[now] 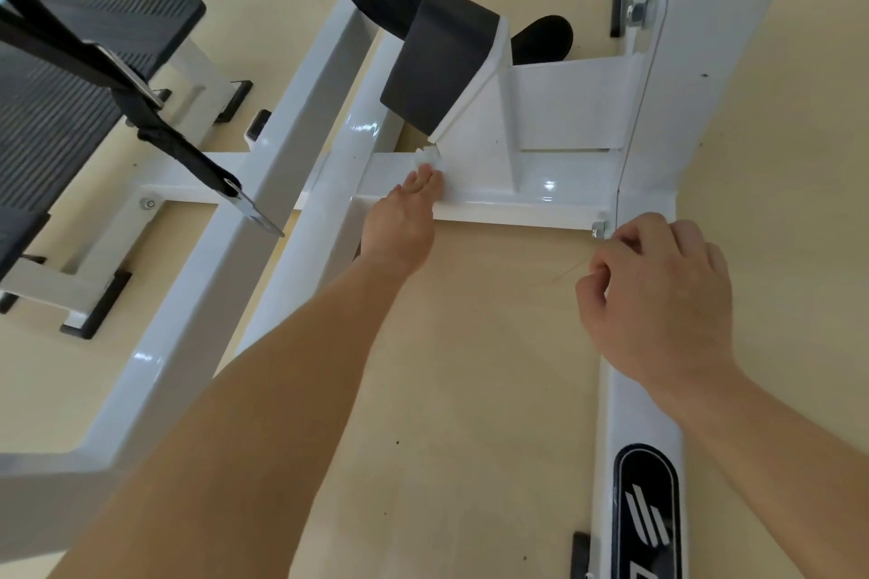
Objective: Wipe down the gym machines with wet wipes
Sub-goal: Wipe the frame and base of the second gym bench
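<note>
The soft, light wet wipe (429,159) bunches easily. The left hand (399,230) pushes it onto the hard, slick white crossbar (517,202), fingers straight and together. The right hand (658,296) curls, seemingly empty.

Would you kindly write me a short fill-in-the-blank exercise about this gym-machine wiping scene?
1. The left hand presses a wet wipe against the machine's ____ crossbar.
2. The pad above the wipe is ____ in colour.
3. The curled hand beside the bolt is the person's ____ one.

Missing words: white; black; right.
</note>
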Tool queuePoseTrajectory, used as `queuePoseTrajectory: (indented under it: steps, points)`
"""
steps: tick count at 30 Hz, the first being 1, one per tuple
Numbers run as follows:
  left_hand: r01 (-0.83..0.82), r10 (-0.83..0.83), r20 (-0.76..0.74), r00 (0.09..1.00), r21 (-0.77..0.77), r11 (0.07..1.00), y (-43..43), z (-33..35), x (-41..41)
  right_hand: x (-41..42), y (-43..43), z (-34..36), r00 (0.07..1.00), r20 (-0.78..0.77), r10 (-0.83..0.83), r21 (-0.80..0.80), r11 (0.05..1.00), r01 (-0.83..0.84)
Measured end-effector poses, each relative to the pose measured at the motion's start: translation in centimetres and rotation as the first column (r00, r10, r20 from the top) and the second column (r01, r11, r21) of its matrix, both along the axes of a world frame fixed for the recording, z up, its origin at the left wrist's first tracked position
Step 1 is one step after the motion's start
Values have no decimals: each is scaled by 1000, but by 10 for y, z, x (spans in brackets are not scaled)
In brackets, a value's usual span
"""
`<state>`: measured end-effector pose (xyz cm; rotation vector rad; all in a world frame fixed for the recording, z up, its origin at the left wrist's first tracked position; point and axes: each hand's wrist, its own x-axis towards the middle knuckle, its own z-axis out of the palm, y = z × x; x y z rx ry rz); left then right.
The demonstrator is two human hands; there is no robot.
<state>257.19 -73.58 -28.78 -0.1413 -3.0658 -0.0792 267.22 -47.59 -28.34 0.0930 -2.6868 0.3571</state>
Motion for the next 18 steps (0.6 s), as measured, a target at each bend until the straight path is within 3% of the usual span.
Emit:
queuePoseTrajectory:
  steps: [5,11,15,18]
  points:
    - [-11,13,-163,987,14,1000,-2,5,3,1,1,0,1000,6,-2,-7,1000,2]
    - [-219,313,-251,916,339,915,-10,2,4,0,1,-2,1000,25,-2,2,1000,2]
    - [-402,539,-203,818,468,787,-15,-5,7,0,2,-2,1000,30,-2,-3,1000,2]
    - [-488,669,-27,742,663,568,-15,0,1,0,2,-2,999,33,-2,-1,1000,2]
